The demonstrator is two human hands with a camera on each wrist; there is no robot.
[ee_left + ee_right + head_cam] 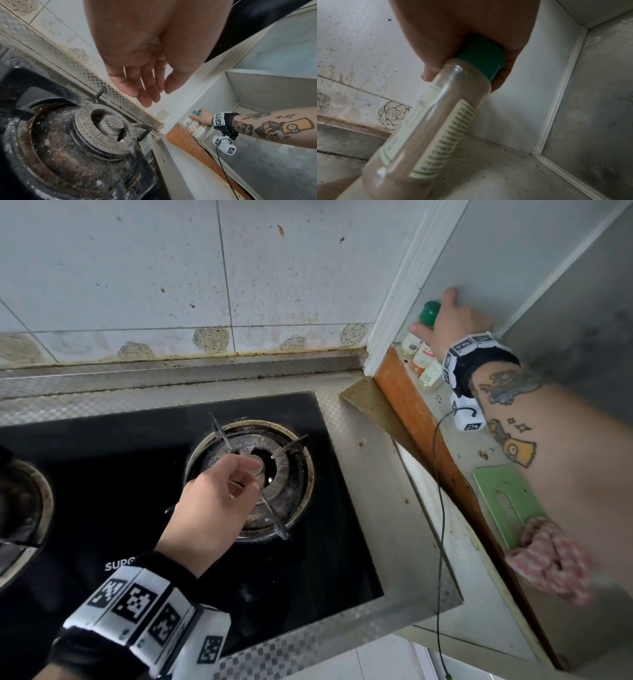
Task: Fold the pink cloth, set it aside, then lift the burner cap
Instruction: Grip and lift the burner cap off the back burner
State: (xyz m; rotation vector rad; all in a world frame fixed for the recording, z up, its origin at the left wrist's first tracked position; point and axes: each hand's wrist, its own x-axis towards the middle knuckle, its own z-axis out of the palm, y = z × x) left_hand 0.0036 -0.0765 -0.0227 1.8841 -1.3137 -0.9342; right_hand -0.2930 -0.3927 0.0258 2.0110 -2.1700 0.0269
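The pink checked cloth [548, 559] lies bunched on the side counter, partly on a green cutting board [507, 501] and under my right forearm. My left hand [255, 474] hovers over the right burner, fingers loosely extended. In the left wrist view the left hand [150, 94] holds nothing and hangs above the small grey central burner cap [111, 123]. That cap [259, 469] is partly hidden by my fingertips in the head view. My right hand [433, 310] reaches into the corner shelf and grips a spice bottle [436, 128] by its green cap [481, 56].
The black glass hob [102, 446] carries a metal pan support [291, 446] around the burner. A second burner [20, 501] sits at the left edge. Other spice jars [424, 364] stand in the shelf corner. A black cable [442, 508] hangs from my right wrist.
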